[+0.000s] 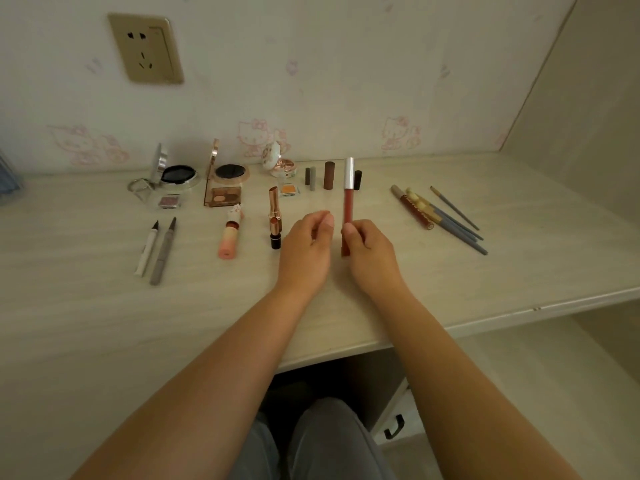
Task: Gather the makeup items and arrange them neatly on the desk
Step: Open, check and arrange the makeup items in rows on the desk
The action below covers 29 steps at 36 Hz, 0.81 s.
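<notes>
My right hand (369,251) is shut on a pink-red lip gloss tube (347,199) with a silver cap, held upright above the desk (104,306). My left hand (306,247) hovers just left of it, fingers pinched together, holding nothing that I can see. Left of my hands lie a rose-gold lipstick (274,218), a pink lipstick (230,233) and two eyeliner pens (157,249). Three open compacts (230,173) and small palettes stand along the wall. Small upright tubes (329,175) stand behind the gloss.
A bundle of brushes and pencils (446,216) lies at the right of the desk. A wall socket (147,48) sits above on the left. The desk's front edge (381,344) runs near my forearms, with my knees and a drawer handle (394,427) below.
</notes>
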Each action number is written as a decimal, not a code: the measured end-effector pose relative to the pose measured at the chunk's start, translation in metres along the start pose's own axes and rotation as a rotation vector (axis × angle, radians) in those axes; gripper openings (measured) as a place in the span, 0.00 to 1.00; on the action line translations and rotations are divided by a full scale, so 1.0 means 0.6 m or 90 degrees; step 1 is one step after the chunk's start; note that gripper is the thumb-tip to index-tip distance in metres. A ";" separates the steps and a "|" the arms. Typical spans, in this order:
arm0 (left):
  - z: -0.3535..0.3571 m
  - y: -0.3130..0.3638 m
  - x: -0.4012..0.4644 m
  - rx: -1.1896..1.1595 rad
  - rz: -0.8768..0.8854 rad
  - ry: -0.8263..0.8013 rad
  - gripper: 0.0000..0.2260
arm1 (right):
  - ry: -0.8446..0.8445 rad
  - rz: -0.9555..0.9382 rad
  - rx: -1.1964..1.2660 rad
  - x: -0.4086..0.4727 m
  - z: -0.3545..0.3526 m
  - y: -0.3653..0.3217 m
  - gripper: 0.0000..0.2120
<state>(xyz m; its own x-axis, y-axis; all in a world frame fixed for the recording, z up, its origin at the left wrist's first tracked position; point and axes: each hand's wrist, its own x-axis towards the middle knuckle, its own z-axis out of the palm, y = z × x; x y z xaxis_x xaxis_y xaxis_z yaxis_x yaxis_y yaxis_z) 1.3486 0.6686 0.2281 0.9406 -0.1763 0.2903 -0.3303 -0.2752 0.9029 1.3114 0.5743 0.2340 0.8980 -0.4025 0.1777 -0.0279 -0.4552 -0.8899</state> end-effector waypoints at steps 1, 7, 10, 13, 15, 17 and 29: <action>-0.005 0.001 0.000 -0.058 -0.016 -0.002 0.15 | -0.012 -0.016 0.008 -0.007 0.004 -0.001 0.09; -0.025 0.012 -0.001 -0.317 -0.082 -0.006 0.14 | -0.090 -0.034 -0.011 -0.024 0.003 -0.007 0.09; -0.026 0.013 -0.005 -0.327 -0.079 -0.019 0.13 | -0.095 -0.037 -0.028 -0.026 0.005 -0.009 0.10; -0.024 0.014 -0.008 -0.284 -0.055 -0.075 0.13 | -0.093 -0.029 -0.015 -0.025 0.004 -0.009 0.11; -0.022 0.015 -0.010 -0.266 -0.061 -0.104 0.10 | -0.088 -0.022 0.016 -0.025 0.002 -0.010 0.11; -0.023 0.014 -0.010 -0.262 -0.077 -0.108 0.11 | -0.082 -0.046 0.006 -0.025 0.001 -0.010 0.12; -0.050 -0.001 -0.027 0.149 0.103 -0.022 0.12 | 0.123 0.130 0.332 -0.017 -0.026 -0.006 0.15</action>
<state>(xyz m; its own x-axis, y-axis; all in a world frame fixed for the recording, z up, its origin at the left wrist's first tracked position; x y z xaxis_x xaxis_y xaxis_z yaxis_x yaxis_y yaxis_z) 1.3357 0.7002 0.2326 0.8719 -0.2662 0.4110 -0.4895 -0.4504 0.7467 1.2955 0.5676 0.2420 0.7997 -0.6004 0.0111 0.0720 0.0775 -0.9944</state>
